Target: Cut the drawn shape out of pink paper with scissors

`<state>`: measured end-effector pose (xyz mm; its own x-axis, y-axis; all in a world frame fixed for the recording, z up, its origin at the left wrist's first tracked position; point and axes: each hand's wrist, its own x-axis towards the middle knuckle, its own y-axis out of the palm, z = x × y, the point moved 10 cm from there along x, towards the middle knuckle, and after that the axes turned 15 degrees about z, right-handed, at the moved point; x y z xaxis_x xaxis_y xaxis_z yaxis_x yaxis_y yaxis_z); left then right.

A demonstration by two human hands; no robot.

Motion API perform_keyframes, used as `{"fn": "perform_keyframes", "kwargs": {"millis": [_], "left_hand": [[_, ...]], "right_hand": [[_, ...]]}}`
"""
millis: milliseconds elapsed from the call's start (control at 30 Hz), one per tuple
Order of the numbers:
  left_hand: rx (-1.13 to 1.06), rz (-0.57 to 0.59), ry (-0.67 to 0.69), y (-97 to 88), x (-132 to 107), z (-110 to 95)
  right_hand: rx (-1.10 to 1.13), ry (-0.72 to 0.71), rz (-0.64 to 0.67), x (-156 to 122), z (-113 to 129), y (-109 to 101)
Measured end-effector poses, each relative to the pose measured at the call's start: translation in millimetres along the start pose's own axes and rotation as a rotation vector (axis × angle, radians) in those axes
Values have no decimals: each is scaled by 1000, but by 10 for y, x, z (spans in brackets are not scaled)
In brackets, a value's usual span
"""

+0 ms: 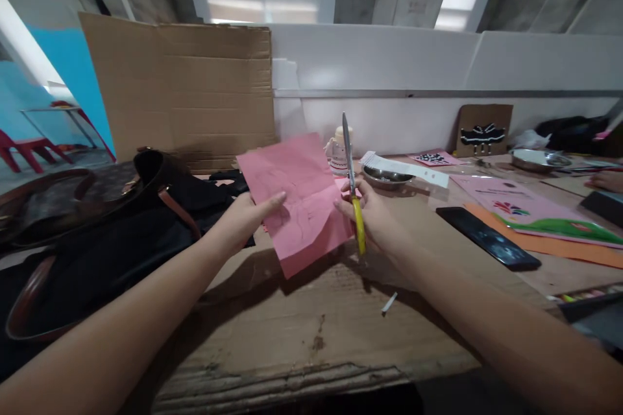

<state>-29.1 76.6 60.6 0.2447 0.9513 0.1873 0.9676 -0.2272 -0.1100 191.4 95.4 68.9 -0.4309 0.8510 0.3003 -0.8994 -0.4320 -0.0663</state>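
A creased pink paper sheet (299, 188) is held up over the cardboard-covered table (311, 331). My left hand (248, 214) grips its left edge, thumb on the front. My right hand (372, 214) pinches the sheet's right edge and also holds yellow-handled scissors (353, 181), their blades closed and pointing up.
A black and brown handbag (92, 227) lies at the left. A dark phone (487, 237), coloured papers (530, 211) and metal bowls (387, 175) sit at the right. A cardboard panel (180, 84) leans on the back wall. Another person's hand (606, 180) shows at the far right.
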Motion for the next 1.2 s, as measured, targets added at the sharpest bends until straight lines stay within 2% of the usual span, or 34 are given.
{"fn": "perform_keyframes", "kwargs": {"millis": [67,133,300,400,467,667,767,833,967,1033,1133,1200], "left_hand": [[24,29,-37,47,-1,33],[53,-46,-15,-65,-10,-32],[131,-354,197,-732,-72,-315],[91,-472,257,-1074,-88,-285],[92,-518,257,-1191,-85,-239],[102,-480,299,-1146,-78,-310],[82,-482,301,-1134,-90,-328],[83,-489,295,-1140,-89,-323],[84,-518,283,-1175,-92,-302],[86,-529,301,-1189,-105,-320],[131,-551,327,-1212,-141,-365],[162,-577,308,-1245,-159,-356]], "right_hand": [[-32,-70,4,-1,98,45],[-10,-61,40,5,95,79],[231,85,252,-36,-86,232],[314,147,291,-99,-175,296],[304,173,335,-133,-214,368],[260,213,455,-218,-227,539],[185,192,448,-220,-164,488],[15,160,391,-172,-89,333],[-656,-5,185,-13,211,-100],[-852,42,236,68,121,-159],[-935,157,379,125,-150,-139],[-959,184,418,90,-206,-92]]}}
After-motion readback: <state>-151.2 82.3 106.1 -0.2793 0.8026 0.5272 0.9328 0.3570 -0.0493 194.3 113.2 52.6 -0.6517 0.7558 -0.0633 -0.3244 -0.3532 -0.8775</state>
